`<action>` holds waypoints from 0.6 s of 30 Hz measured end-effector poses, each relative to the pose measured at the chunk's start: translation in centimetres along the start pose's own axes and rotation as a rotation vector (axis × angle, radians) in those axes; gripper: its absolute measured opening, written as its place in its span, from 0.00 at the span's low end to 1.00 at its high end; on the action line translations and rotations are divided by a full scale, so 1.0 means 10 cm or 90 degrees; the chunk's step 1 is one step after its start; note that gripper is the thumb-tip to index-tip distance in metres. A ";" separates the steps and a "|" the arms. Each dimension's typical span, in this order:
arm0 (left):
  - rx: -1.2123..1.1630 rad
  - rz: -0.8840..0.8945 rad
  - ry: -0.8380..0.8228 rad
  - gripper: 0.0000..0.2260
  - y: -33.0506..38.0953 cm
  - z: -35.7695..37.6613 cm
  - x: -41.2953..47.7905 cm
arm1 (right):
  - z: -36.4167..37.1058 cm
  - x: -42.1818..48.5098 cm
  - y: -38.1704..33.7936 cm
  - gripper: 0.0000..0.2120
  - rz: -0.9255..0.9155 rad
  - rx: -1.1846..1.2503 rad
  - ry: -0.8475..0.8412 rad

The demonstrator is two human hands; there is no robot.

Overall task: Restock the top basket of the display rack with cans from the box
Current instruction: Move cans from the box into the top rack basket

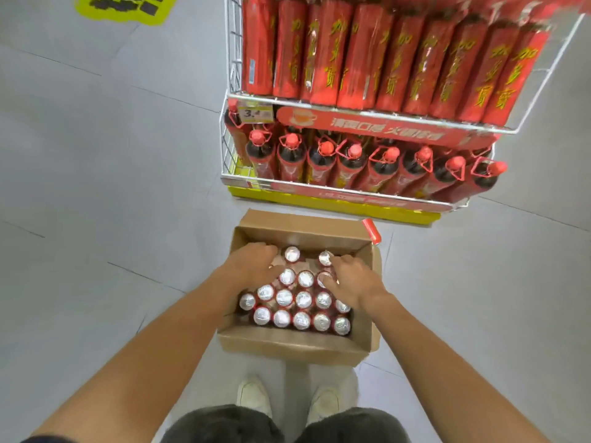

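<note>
An open cardboard box (300, 346) stands on the floor between my feet and the rack, with several red cans (303, 299) upright in it, silver tops showing. My left hand (252, 263) reaches into the box's far left part, fingers curled down over a can that it hides. My right hand (351, 281) is at the far right, its fingers and thumb curled around a can, touching the tops of neighbouring cans (326, 258). The rack's top basket (383, 118) is packed with tall red packs (361, 59).
Below the top basket, a lower wire basket (230, 179) holds red-capped dark bottles (291, 155). One red can (371, 231) lies by the box's far right corner. A yellow floor sticker (124, 8) is at the far left. Grey tile floor surrounds the box.
</note>
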State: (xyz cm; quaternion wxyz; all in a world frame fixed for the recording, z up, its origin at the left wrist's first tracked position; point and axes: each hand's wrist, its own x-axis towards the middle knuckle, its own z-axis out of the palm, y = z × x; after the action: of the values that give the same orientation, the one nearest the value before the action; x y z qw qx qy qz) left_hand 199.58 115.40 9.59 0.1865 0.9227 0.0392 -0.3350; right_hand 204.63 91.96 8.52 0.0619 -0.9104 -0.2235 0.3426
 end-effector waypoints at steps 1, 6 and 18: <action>-0.003 -0.006 -0.005 0.10 -0.10 0.19 0.21 | 0.22 0.20 0.08 0.22 0.008 0.001 0.000; -0.009 -0.012 0.006 0.15 -0.49 0.99 1.25 | 1.07 1.10 0.46 0.23 0.052 -0.004 0.032; 0.006 -0.063 0.129 0.23 -0.64 2.09 2.66 | 2.18 2.36 1.07 0.32 0.134 -0.088 0.154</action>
State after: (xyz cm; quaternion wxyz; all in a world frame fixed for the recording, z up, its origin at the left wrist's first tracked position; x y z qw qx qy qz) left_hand 206.21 112.19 -24.03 0.1604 0.9497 0.1020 -0.2487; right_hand 210.06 92.13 -24.94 -0.0106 -0.9654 -0.1410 0.2191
